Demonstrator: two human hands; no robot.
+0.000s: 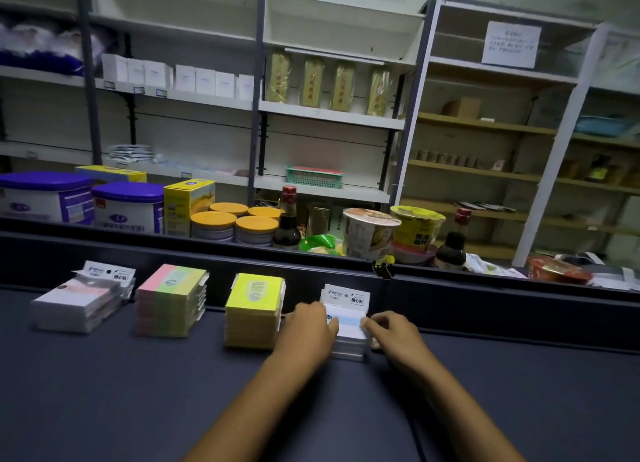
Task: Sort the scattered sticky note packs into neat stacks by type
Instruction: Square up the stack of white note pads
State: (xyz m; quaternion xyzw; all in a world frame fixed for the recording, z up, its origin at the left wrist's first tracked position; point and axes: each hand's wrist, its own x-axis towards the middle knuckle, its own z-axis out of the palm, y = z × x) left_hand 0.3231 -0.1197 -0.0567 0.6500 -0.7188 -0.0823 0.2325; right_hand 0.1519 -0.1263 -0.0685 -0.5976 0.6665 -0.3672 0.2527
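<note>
Head view showed your left hand (309, 326) and right hand (394, 333) pressed against opposite sides of the blue-and-white stack (346, 326), fingers curved in on its edges so the stack sat squeezed between them. That stack rested on the dark counter (138, 392), close against the raised back ledge (485, 309), at the right end of a row of four. Just to its left stood the yellow stack (254, 309), near your left hand, though you could not tell from this angle whether they touched. Further left came the pink-and-green stack (171, 300), then the pink-and-white stack (78, 302) in clear wrappers, which looked less squared than the others. Each stack stood apart from its neighbour. Behind the ledge, tins, sauce bottles and noodle cups crowded the next surface, with shelving beyond.
</note>
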